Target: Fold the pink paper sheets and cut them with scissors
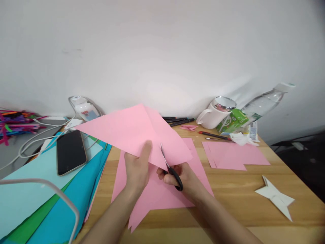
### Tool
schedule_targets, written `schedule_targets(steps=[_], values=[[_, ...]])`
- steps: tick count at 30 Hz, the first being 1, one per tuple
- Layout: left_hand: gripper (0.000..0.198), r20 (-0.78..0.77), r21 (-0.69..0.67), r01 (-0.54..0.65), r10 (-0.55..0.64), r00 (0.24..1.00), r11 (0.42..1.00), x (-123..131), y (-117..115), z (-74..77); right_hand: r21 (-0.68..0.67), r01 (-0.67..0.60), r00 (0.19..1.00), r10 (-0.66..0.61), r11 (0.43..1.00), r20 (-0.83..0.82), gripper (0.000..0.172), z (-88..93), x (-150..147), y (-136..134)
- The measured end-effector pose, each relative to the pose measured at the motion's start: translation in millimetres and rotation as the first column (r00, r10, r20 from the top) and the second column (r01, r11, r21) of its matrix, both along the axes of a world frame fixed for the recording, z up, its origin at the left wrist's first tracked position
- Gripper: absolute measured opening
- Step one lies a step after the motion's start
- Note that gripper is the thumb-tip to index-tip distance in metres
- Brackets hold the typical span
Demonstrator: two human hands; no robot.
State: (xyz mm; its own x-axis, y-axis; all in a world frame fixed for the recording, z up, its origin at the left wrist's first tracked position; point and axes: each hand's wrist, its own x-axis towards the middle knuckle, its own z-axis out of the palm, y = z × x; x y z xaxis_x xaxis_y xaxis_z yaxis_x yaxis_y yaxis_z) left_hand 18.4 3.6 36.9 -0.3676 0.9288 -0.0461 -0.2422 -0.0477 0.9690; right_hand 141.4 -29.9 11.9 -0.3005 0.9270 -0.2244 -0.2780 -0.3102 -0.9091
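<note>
A pink sheet was held up above the wooden table, scissors at its near edge.
Its long, sharp left corner ended near the phone; the left hand gripped the lower edge, thumb on top, the other fingers hidden beneath. The surface was pale and plain, with a soft crease running down from the far peak. One slim blade lay over the paper, and the right hand had its fingers closed round the black handles.
</note>
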Motion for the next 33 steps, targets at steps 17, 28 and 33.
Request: schedule_targets(steps=[17,28,33], values=[[0.022,-0.221,-0.019,-0.072,0.066,0.973,0.997,-1,-6,1.1,0.02,0.057,0.996,-0.059,0.998,0.073,0.025,4.2,-3,-1],[0.024,-0.254,-0.012,-0.083,0.078,0.964,0.996,0,-8,2.4,-0.034,0.127,0.984,-0.122,0.991,0.131,0.025,4.3,-5,0],[0.024,-0.252,-0.026,-0.096,0.086,0.964,0.995,0,-9,2.5,-0.041,0.149,0.978,-0.141,0.988,0.153,0.026,2.8,-6,0]])
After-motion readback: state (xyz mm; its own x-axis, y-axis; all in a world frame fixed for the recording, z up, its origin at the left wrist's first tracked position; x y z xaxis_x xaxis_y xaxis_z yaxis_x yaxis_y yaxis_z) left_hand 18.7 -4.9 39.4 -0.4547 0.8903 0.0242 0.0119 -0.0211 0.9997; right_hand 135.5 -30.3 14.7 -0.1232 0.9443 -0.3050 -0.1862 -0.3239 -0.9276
